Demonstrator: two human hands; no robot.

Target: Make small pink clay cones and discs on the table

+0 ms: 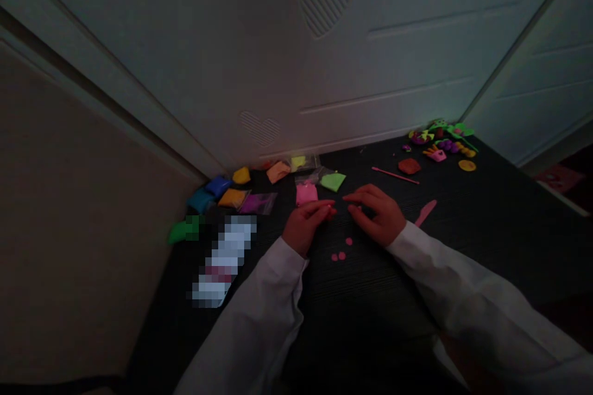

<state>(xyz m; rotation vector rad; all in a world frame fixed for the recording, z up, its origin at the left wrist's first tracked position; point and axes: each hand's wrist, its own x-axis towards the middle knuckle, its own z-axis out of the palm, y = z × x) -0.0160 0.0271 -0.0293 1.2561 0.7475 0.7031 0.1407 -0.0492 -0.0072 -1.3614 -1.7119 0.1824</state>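
Two hands in white sleeves are resting on a dark desk: the left hand (308, 222) and the right hand (377, 213), fingers curling narrowly together, pinching something too small to identify. Three small flat pink clay discs (341, 251) are lying just below them. A pink clay packet (306, 193) is sitting beside the left hand.
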